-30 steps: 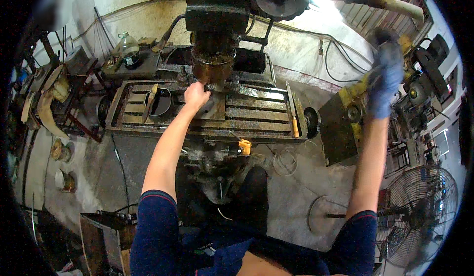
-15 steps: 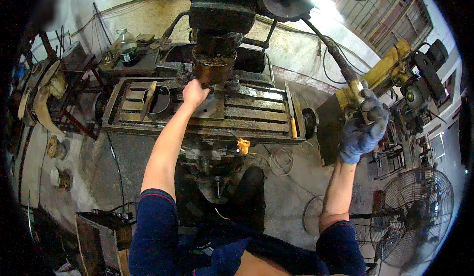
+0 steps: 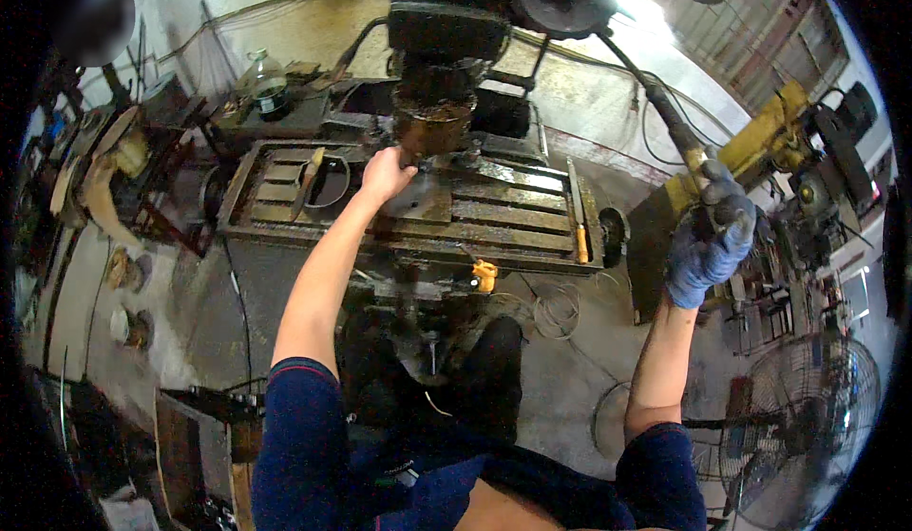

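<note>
I stand at a large rusty drill press. My bare left hand rests on a flat metal plate lying on the slotted machine table, right under the spindle head. My right hand, in a blue glove, is closed around the end of the long feed lever, which runs up to the machine head. The lever end is now down at my right, at about table height.
A file with an orange handle lies on the table's right side. A round dish sits at the left. A glass jar stands behind. A floor fan is at the lower right, yellow machinery at the right.
My right hand has pulled the lever down from high at the upper right to table height. My left hand has stayed on the plate.
</note>
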`<state>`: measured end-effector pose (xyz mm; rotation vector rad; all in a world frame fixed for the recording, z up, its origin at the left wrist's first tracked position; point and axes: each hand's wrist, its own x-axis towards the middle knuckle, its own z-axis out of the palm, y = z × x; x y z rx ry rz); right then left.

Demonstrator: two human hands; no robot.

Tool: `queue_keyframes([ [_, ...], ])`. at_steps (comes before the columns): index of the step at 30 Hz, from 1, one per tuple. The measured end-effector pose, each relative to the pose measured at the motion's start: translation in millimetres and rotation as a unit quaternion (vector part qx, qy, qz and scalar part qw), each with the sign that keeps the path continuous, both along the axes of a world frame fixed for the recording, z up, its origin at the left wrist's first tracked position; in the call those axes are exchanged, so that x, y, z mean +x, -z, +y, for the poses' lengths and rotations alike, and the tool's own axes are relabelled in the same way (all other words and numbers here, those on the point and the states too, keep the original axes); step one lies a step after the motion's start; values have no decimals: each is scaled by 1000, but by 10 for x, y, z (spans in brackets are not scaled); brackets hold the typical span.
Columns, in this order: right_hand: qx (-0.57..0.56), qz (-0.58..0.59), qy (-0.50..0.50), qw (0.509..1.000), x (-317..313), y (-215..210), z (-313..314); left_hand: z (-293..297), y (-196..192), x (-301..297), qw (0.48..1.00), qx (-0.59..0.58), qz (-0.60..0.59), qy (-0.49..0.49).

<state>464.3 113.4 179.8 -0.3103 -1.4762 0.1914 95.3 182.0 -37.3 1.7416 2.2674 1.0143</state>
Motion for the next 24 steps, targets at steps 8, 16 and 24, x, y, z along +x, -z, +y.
queue_keyframes([
  [8, 4, 38, -37, 999, 103, 87, 54, -1382, -308, -702, 972, 112, 189, -80],
  [16, -60, 59, -43, 996, 62, -19, -1, -1502, -103, -974, 977, -58, 205, -28],
  [24, -46, 63, -53, 996, 128, -55, 23, -1500, -129, -900, 990, 23, 139, 12],
])
